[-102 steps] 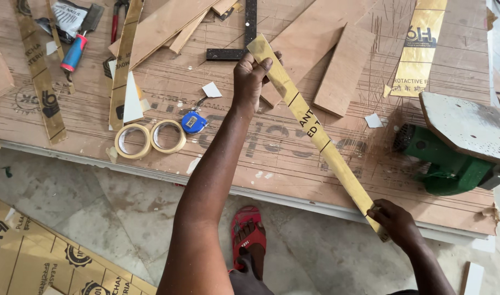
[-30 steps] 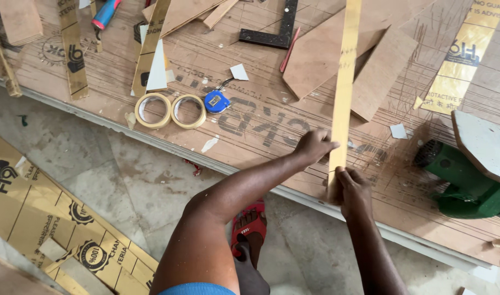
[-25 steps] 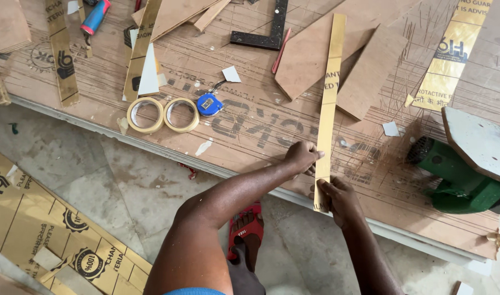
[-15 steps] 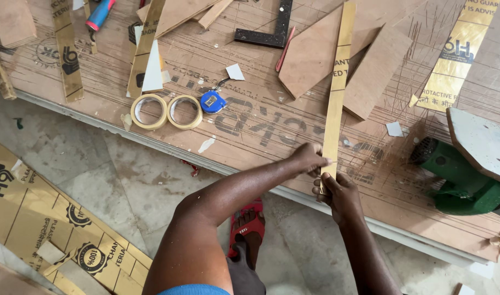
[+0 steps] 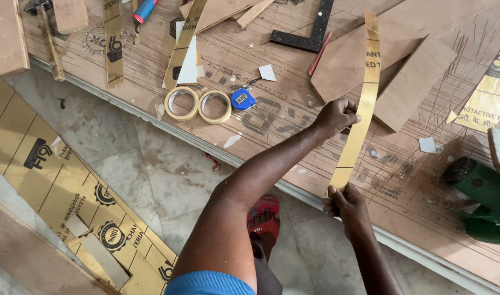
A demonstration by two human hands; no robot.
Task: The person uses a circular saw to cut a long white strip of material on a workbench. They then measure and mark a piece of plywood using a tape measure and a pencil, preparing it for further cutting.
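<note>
Yellow laminate strip (image 5: 362, 104) bows above the plywood bench (image 5: 293, 109), running from twelve down to six o'clock, left hand (image 5: 337, 116) clamped mid-length, right hand (image 5: 345, 205) pinching its near end taut.

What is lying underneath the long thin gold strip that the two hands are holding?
Under the long gold strip lie the scored brown plywood sheet and angular brown offcuts. The left hand and right hand grip it; the board directly beneath it is hidden.

A carpentry workshop: plywood sheet (image 5: 151, 60), steel square (image 5: 307, 33), tape measure (image 5: 243, 100), offcuts.
</note>
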